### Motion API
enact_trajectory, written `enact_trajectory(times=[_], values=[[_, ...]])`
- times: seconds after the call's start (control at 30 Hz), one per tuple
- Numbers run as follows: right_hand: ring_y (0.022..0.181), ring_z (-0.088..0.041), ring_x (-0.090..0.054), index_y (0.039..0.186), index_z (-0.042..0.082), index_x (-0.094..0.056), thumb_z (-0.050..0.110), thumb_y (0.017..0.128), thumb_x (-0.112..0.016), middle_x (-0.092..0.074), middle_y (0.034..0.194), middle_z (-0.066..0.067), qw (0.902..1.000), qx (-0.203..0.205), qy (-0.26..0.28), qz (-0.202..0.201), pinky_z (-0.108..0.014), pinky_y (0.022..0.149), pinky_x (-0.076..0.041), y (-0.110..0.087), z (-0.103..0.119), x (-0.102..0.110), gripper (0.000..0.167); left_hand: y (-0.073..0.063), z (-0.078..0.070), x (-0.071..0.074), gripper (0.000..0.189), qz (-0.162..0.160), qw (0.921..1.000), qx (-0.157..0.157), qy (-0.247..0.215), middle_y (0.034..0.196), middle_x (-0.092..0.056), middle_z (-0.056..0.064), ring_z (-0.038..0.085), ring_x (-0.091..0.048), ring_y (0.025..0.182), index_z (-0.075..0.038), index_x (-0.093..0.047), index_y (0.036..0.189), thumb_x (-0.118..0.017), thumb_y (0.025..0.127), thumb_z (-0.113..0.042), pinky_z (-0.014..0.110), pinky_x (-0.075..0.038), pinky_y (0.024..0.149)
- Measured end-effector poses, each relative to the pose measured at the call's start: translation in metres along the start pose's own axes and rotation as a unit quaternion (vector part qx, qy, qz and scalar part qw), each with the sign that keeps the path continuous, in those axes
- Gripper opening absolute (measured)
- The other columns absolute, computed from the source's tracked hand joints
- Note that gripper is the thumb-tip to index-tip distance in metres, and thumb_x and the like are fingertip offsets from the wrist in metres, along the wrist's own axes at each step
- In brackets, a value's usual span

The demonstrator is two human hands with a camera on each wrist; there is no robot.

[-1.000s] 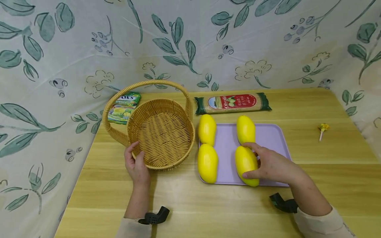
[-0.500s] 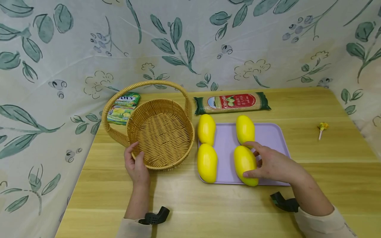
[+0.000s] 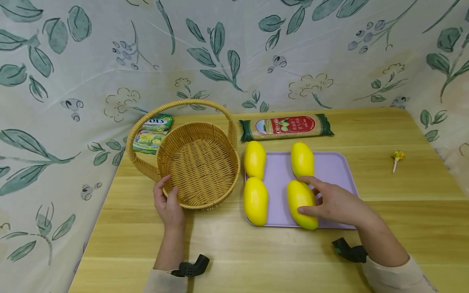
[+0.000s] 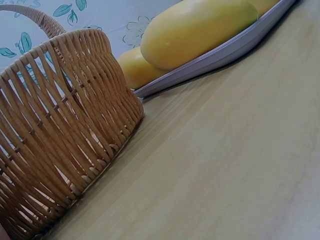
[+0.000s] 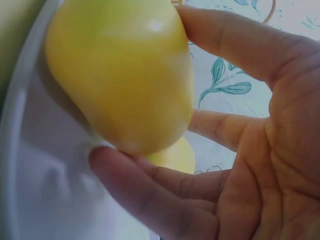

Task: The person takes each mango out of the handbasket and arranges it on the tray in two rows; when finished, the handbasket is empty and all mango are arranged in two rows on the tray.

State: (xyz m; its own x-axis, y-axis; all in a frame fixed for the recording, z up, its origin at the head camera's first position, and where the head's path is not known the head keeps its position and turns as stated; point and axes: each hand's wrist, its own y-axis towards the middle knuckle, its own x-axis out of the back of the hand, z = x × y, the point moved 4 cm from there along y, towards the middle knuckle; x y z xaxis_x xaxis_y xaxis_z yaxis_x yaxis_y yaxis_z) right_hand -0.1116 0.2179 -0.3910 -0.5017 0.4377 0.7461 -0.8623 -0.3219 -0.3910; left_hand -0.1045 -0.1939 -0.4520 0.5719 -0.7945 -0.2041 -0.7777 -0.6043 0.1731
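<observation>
My left hand holds the near left rim of a round wicker basket with a tall arched handle. In the left wrist view the basket's woven side fills the left, and almost none of the hand shows. With thumb and fingers curled round it, my right hand grips a yellow mango at the front of a lilac tray. The right wrist view has the thumb on one side of this mango and the fingertips on the other, close to the tray surface.
Other mangoes lie on the tray: one behind the gripped one, and two along the left edge, a rear mango and a front mango. A spaghetti packet, a green packet and a lollipop lie about the wooden table.
The mango in my right hand has shifted slightly to the left on the tray. My left hand and the basket stay in place.
</observation>
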Motion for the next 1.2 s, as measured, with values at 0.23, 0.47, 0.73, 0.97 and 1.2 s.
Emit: enact_trajectory(times=[0.23, 0.47, 0.73, 0.97, 1.2], values=[[0.088, -0.019, -0.061, 0.153, 0.019, -0.037, 0.059, 0.081, -0.078, -0.067, 0.118, -0.016, 0.9998, -0.008, 0.001, 0.019, -0.033, 0.072, -0.048, -0.001, -0.007, 0.003, 0.092, 0.0, 0.0, 0.0, 0.035, -0.001, 1.0, -0.004, 0.004, 0.121, -0.058, -0.008, 0.013, -0.044, 0.131, 0.006, -0.059, 0.124, -0.046, 0.092, 0.01, 0.027, -0.029, 0.112], [0.086, -0.018, -0.061, 0.152, 0.017, -0.036, 0.059, 0.082, -0.077, -0.068, 0.117, -0.015, 0.9998, -0.007, -0.002, 0.021, -0.033, 0.072, -0.048, -0.002, -0.01, 0.006, 0.091, -0.001, -0.001, 0.0, 0.035, -0.001, 1.0, -0.003, 0.006, 0.12, -0.058, -0.008, 0.013, -0.044, 0.131, 0.007, -0.058, 0.124, -0.046, 0.092, 0.01, 0.028, -0.029, 0.112], [0.091, -0.019, -0.062, 0.152, 0.017, -0.036, 0.06, 0.082, -0.076, -0.069, 0.118, -0.016, 0.9996, -0.015, -0.01, 0.023, -0.034, 0.072, -0.05, -0.003, -0.011, 0.006, 0.092, -0.001, -0.001, -0.001, 0.035, 0.0, 1.0, -0.004, 0.004, 0.119, -0.059, -0.008, 0.014, -0.044, 0.131, 0.008, -0.058, 0.124, -0.045, 0.091, 0.012, 0.03, -0.028, 0.112], [0.091, -0.016, -0.066, 0.152, 0.016, -0.035, 0.062, 0.082, -0.076, -0.07, 0.122, -0.017, 0.9997, -0.012, -0.014, 0.012, -0.035, 0.074, -0.054, -0.007, -0.008, 0.007, 0.093, -0.002, -0.002, 0.0, 0.034, 0.001, 1.0, -0.005, 0.003, 0.119, -0.059, -0.009, 0.015, -0.043, 0.133, 0.006, -0.06, 0.123, -0.046, 0.092, 0.011, 0.03, -0.027, 0.112], [0.092, -0.018, -0.065, 0.152, 0.016, -0.035, 0.063, 0.082, -0.075, -0.067, 0.126, -0.022, 0.9997, -0.016, -0.017, 0.002, -0.035, 0.074, -0.053, -0.01, -0.007, 0.008, 0.094, -0.003, -0.004, 0.0, 0.033, -0.004, 0.9999, -0.014, -0.008, 0.118, -0.061, -0.006, 0.016, -0.047, 0.129, 0.005, -0.062, 0.12, -0.046, 0.092, 0.012, 0.03, -0.03, 0.111]])
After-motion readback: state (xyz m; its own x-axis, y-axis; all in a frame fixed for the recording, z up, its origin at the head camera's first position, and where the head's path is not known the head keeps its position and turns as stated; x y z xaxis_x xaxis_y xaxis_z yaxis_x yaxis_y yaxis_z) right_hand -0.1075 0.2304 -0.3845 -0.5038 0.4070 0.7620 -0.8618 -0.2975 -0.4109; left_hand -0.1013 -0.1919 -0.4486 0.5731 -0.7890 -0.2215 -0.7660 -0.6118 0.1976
